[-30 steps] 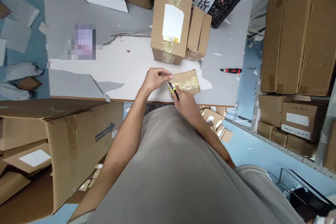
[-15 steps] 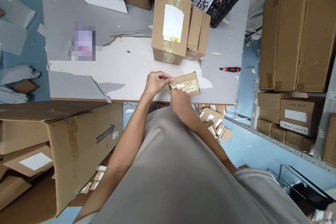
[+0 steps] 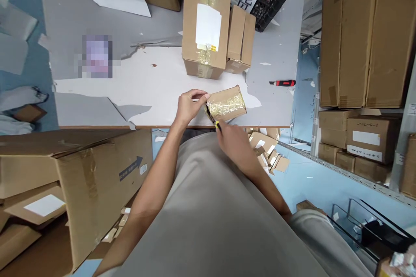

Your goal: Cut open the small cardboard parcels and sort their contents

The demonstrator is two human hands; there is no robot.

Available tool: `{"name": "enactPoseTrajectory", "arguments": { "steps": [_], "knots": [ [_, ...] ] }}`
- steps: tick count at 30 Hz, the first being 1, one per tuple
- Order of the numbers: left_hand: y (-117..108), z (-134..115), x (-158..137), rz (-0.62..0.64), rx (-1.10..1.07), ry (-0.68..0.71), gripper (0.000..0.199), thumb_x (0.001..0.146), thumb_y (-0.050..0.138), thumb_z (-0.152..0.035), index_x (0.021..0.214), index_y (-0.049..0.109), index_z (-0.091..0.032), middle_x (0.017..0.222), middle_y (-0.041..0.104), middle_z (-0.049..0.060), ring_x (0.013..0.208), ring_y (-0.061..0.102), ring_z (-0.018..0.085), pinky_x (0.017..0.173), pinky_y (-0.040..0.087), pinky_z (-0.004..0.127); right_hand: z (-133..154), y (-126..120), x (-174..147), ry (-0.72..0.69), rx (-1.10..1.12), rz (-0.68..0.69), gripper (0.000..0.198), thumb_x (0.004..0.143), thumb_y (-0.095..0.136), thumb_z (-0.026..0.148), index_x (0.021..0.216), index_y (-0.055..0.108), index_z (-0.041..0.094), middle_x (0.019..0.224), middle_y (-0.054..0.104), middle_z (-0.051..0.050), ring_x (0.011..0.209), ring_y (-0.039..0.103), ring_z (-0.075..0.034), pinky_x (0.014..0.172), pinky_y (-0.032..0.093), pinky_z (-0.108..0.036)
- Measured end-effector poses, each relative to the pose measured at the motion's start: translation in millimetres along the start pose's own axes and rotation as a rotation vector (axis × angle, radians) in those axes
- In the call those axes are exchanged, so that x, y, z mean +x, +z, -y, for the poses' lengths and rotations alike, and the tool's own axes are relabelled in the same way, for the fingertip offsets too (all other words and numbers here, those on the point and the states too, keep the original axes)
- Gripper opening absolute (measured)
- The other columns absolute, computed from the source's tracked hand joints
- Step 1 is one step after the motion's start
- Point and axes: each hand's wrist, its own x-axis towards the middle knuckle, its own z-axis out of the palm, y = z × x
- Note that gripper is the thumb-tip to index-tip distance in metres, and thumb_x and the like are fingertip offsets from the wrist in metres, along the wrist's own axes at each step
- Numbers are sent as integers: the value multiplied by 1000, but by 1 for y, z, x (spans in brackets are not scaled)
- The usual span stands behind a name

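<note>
A small cardboard box [image 3: 226, 102] with shiny clear tape over it lies tilted near the table's front edge. My left hand [image 3: 189, 106] pinches its upper left corner between thumb and fingers. In my right hand [image 3: 234, 140], closed around its handle, is a black and yellow utility knife [image 3: 217, 125]. The knife points up and left at the box's left end, where a dark gap shows along the edge. Whether the blade is inside the gap I cannot tell.
Behind the small box stand a taped carton [image 3: 208, 30] with a white label and a narrower carton [image 3: 241, 39]. A red and black utility knife [image 3: 282, 83] lies at right. A black crate [image 3: 271, 6] stands at the back, a large open carton [image 3: 107, 173] at lower left.
My right hand has drawn back toward me and to the right, bringing the knife into sight. My left hand stays on the box corner. The view has shifted slightly.
</note>
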Motion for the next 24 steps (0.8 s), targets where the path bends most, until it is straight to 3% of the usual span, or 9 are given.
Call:
{"name": "enactPoseTrajectory", "arguments": {
  "steps": [2,5,7,11,13,18,24],
  "knots": [
    [2,6,-9,4,-13,11,57,92,83,-63,129,81,-19,138,81,17,129,77,32,110,64,44,-25,-2,0,47,117,-177,44,121,46,31,158,66,20,119,87,-16,107,84,-35,95,61,-41],
    [14,16,-21,-11,-53,25,83,91,84,-73,156,66,-24,166,63,22,155,62,39,119,59,52,-68,7,16,141,256,-452,44,119,43,29,154,68,17,136,83,-19,119,81,-35,101,59,-41],
    [28,23,-25,-17,-56,20,98,89,86,-78,166,56,-25,174,53,23,162,54,41,126,53,55,-92,17,31,164,324,-517,43,116,44,27,148,70,15,138,82,-21,122,79,-34,103,58,-40],
    [55,31,-22,-61,-1,24,113,85,89,-79,171,43,-22,175,48,24,163,51,40,137,41,54,-114,32,48,132,437,-457,38,116,47,31,140,74,18,120,87,-14,108,82,-30,97,58,-35],
    [63,31,-15,-93,23,45,113,84,90,-78,170,42,-22,172,49,24,162,51,39,138,39,54,-114,37,48,108,449,-458,38,116,47,30,139,75,19,121,86,-14,111,81,-30,99,58,-35],
    [65,27,-2,-92,48,89,96,84,90,-72,156,50,-24,158,58,19,148,59,37,132,44,52,-109,42,41,70,451,-452,43,114,48,24,149,71,16,135,81,-17,128,76,-29,111,56,-36],
    [59,23,-10,-75,62,85,90,81,88,-73,147,50,-25,147,61,16,133,65,34,120,54,48,-103,32,39,115,378,-361,49,117,47,24,160,64,12,144,78,-20,132,76,-31,113,56,-38]
  ]
}}
